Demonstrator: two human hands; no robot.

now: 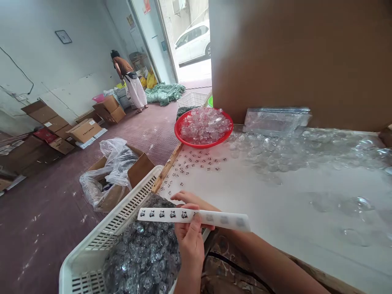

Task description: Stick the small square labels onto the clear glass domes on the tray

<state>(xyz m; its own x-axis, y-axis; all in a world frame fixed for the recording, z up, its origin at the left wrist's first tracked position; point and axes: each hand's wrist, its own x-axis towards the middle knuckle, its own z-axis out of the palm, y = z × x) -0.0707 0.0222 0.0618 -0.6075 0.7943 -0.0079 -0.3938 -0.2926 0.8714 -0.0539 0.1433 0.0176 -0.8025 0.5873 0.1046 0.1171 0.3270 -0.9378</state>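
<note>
Five panda prints (161, 214) stand out sharply on the narrow white strip (168, 215) in front of me, with fainter ones past my thumb towards its right end. My left hand (190, 239) has that strip pinched, thumb on the near face and fingers behind, so it lies almost level above the near corner of the counter (260, 196). My right hand (188, 198) reaches across just beyond it, fingers stretched out to the left; the strip and my other hand cover part of it, so I cannot tell whether its fingertips have anything between them.

Small dark panda marks (209, 169) dot the counter this side of the red basin (200, 145), which is heaped with clear pieces (208, 124). Below me, a white basket (105, 228) holds clear balls (147, 249) with dark patterns.

I judge that I am at the step of working stickers off the strip and laying them out on the counter. The next move, as I see it, calls for a steady left pinch and a fine fingertip grip from the right, lifting one print free without creasing it or disturbing those already spread out.
</note>
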